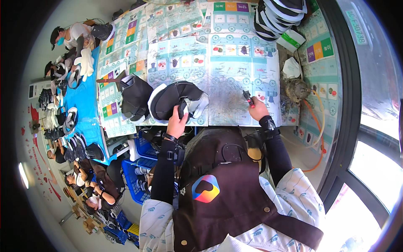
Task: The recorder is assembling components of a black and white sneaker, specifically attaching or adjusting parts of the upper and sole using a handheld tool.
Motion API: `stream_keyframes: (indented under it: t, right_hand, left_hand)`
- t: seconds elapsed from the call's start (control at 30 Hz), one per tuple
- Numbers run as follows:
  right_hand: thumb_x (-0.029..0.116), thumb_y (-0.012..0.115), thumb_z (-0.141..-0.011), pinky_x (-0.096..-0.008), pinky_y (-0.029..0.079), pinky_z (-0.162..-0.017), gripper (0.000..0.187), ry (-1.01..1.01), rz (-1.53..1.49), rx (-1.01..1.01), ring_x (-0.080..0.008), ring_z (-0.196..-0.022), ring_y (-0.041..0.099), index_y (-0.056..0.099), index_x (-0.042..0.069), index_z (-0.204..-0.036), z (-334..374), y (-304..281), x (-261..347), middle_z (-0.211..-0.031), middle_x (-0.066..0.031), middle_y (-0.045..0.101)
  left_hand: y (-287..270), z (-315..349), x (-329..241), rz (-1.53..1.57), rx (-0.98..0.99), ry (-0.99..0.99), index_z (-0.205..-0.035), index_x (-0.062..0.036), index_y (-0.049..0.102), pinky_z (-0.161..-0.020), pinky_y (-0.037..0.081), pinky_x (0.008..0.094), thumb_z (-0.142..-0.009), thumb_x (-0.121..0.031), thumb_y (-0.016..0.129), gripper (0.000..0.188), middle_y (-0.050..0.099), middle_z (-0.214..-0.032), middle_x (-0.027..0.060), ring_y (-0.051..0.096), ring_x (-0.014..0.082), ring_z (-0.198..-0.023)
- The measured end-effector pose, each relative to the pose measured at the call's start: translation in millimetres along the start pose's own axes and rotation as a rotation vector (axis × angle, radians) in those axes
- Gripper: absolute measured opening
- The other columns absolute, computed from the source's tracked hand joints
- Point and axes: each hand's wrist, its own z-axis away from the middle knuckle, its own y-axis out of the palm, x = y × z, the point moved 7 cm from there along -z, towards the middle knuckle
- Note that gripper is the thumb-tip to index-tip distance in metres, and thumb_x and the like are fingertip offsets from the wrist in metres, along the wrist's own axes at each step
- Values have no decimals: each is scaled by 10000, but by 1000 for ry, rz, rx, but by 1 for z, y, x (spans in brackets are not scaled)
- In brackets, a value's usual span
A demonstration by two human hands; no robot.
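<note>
My left hand [178, 122] is closed on the near edge of a black fabric piece [171, 100], its thumb and fingers pinching a small dark flap. A white curved rim runs along the piece's left side, and grey-white panels show at its right end. Whether it is a cap or a shoe upper, I cannot tell. To its left, almost touching, sits a second black piece [136, 97]. Over the paper-covered table, my right hand [258, 109] grips a small black-and-red hand tool [248, 98] whose head points up and left, apart from the fabric.
Nested black-and-white pieces [279, 19] are stacked at the far right, beside a green-and-white box [291, 40]. A round grimy metal pot [297, 90] and an orange hose [322, 138] lie right. Blue crates [135, 179] stand below left. Several people work along a blue table [89, 98].
</note>
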Motion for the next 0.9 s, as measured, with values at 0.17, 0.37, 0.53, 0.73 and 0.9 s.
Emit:
stream_keyframes:
  t: [0.17, 0.37, 0.53, 0.73, 0.9]
  right_hand:
    - [119, 729, -702, -287, 425, -505, 255, 184, -679, 524, -101, -691, 605, 712, 47, -946, 30, 13, 52, -800, -5, 683]
    - [124, 665, -715, -321, 455, -527, 184, 48, -615, 665, -164, -563, 604, 683, 5, -854, 32, 62, 97, -636, -65, 627]
    - [144, 644, -737, -358, 465, -563, 181, 44, -477, 652, -191, -564, 620, 676, -15, -820, 30, 78, 94, -629, -102, 638]
    - [157, 640, -744, -373, 472, -577, 180, -52, -386, 542, -214, -568, 629, 673, -11, -799, 25, 67, 105, -618, -109, 644]
    - [161, 652, -729, -396, 496, -609, 191, 91, -407, 628, -273, -605, 647, 671, -6, -819, 26, 80, 94, -644, -119, 655]
  left_hand:
    - [12, 6, 1, 42, 27, 18, -1363, -54, 449, -841, 525, 471, -973, -290, 654, 499, 683, -1082, 282, 659, 467, -1036]
    - [25, -3, -17, -15, 62, 38, -1327, -64, 445, -792, 518, 507, -979, -284, 645, 458, 685, -1001, 286, 653, 499, -978]
    - [24, -4, -17, -13, 44, 77, -1304, -91, 444, -771, 516, 556, -974, -310, 632, 438, 694, -968, 288, 656, 501, -930]
    - [25, -3, -15, -1, 44, 90, -1308, -87, 440, -769, 517, 552, -973, -303, 637, 445, 692, -972, 291, 654, 503, -933]
    - [27, -8, -17, 9, 51, 103, -1311, -88, 439, -768, 517, 552, -973, -296, 637, 443, 691, -973, 290, 651, 506, -933]
